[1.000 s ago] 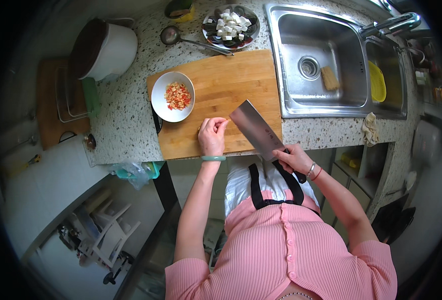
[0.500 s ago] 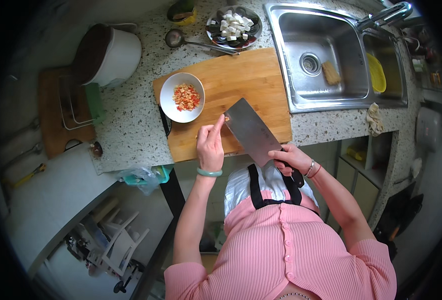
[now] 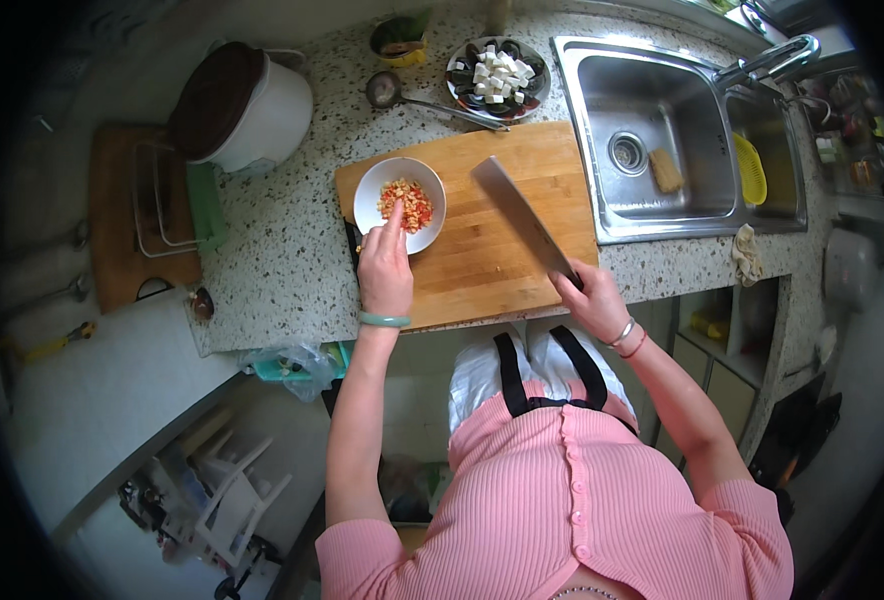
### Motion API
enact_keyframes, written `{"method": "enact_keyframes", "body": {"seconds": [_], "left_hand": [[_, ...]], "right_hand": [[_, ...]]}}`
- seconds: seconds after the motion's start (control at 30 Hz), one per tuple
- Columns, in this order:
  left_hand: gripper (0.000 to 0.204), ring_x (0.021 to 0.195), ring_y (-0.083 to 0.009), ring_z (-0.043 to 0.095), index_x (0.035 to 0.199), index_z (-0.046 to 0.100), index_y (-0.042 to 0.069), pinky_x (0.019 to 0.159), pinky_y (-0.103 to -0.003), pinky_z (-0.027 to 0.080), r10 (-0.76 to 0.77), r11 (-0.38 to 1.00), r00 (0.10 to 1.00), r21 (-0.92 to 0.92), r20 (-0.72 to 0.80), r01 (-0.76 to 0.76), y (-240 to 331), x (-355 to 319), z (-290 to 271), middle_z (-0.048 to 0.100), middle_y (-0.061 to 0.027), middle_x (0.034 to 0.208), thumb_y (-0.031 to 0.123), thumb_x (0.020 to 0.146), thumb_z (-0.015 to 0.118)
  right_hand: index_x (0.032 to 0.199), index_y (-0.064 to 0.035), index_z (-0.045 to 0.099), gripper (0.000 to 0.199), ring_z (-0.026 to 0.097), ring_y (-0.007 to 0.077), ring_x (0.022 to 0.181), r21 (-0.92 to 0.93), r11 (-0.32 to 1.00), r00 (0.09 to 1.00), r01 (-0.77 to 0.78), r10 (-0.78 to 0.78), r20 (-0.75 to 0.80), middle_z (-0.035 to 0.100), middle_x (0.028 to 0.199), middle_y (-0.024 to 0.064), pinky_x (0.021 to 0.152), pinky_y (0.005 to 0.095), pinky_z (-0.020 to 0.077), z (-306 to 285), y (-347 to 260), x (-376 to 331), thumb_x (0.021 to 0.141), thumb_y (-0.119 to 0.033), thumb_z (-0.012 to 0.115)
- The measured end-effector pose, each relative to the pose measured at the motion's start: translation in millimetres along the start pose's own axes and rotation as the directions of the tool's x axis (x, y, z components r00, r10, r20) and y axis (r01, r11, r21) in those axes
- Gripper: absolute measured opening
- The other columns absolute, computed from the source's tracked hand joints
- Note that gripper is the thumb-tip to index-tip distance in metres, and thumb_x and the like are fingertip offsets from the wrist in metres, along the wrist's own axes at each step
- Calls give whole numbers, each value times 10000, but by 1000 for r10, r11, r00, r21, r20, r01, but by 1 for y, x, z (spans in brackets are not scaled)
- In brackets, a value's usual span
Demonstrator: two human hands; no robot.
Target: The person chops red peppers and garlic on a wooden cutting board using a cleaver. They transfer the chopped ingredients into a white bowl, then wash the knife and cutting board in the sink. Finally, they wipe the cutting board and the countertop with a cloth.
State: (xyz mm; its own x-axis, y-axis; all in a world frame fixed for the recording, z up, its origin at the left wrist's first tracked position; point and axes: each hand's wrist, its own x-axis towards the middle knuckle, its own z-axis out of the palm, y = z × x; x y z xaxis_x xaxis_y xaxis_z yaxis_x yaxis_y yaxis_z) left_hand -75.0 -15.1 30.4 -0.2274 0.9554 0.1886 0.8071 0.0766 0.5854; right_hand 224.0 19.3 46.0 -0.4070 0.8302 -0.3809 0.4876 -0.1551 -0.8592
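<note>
A wooden cutting board (image 3: 507, 170) lies on the speckled counter in front of me. My right hand (image 3: 589, 298) grips the handle of a broad cleaver (image 3: 517, 213), whose blade reaches over the board's middle. At the board's left end stands a small white bowl (image 3: 366, 200) of chopped red and yellow bits. My left hand (image 3: 385, 268) rests at the bowl's near rim, with one finger reaching into the chopped bits. A green bangle circles my left wrist.
A steel double sink (image 3: 662, 110) with a tap lies to the right. A dark bowl of white cubes (image 3: 498, 75), a ladle (image 3: 387, 90) and a small green dish stand behind the board. A white pot with a brown lid (image 3: 242, 105) stands far left, beside a wooden board with a wire rack (image 3: 137, 215).
My left hand has moved from the board's near edge up to the white bowl. The cleaver has swung further onto the board.
</note>
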Motion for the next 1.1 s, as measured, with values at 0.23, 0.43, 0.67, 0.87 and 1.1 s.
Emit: {"method": "enact_keyframes", "body": {"seconds": [0.23, 0.43, 0.67, 0.87, 1.1], "left_hand": [[378, 1089, -165, 604, 1366, 453, -4, 990, -303, 429, -399, 613, 897, -672, 191, 415, -21, 24, 3, 664, -148, 1132, 97, 1002, 448], [754, 1410, -317, 265, 1445, 263, -50, 1149, -451, 225, -418, 105, 800, -852, 430, 513, -13, 33, -10, 285, -234, 1498, 548, 989, 315], [830, 1432, -303, 196, 1459, 192, -57, 1162, -466, 206, -448, -271, 729, -856, 517, 440, -14, 25, -9, 204, -207, 1534, 590, 959, 333], [932, 1435, -303, 178, 1479, 134, -33, 1168, -457, 190, -456, -365, 732, -857, 506, 364, -8, 20, -19, 179, -189, 1543, 665, 908, 369], [907, 1427, -322, 196, 1489, 132, 0, 1156, -433, 212, -494, -330, 711, -865, 500, 379, 5, 17, -32, 207, -230, 1523, 662, 913, 364]], "right_hand": [[1367, -52, 430, 649, 558, 298, 845, -678, 724, 902, 128, -370, -224, 543, 953, 135, 732, 389, 471, 27, 27, 32, 773, -118, 684], [1342, -64, 474, 651, 496, 286, 946, -707, 696, 867, 122, -421, -265, 513, 1021, 112, 808, 385, 420, 41, 33, 43, 742, -123, 721], [1336, -71, 481, 624, 498, 297, 1085, -650, 720, 847, 245, -485, -219, 518, 1205, 110, 885, 404, 417, 44, -5, 34, 762, -132, 716], [1392, -59, 422, 579, 373, 267, 1347, -123, 705, 715, 698, -683, 145, 395, 1463, 145, 1093, 439, 287, 105, -100, 36, 916, -364, 545], [1217, -70, 582, 406, 469, 228, 1271, -565, 582, 748, 585, -657, 98, 562, 1292, 102, 1069, 419, 302, 124, -86, 97, 946, -357, 491]]}}
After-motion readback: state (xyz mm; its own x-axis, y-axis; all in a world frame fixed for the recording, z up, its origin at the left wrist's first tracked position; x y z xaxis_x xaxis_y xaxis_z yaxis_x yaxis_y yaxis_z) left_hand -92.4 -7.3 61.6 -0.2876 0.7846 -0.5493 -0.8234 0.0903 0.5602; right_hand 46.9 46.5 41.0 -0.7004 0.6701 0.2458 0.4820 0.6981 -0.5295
